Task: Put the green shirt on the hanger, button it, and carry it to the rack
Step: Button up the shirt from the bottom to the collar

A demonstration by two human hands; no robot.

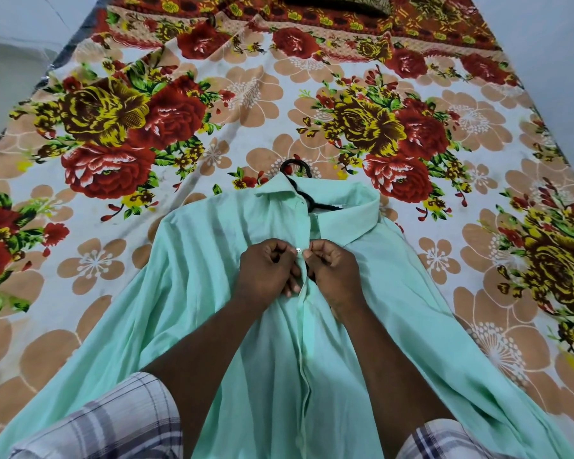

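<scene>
Green shirt is on the black hanger on the bed; left hand and right hand pinch the placket at a button; lower buttoning and carrying likely remain.

Bright, even, diffuse light falls from above, and colours are vivid. Only faint, soft shadows lie in the folds of the green shirt. The wide lens bows the left and right sides of the bed outward; the near corners look slightly soft.
</scene>
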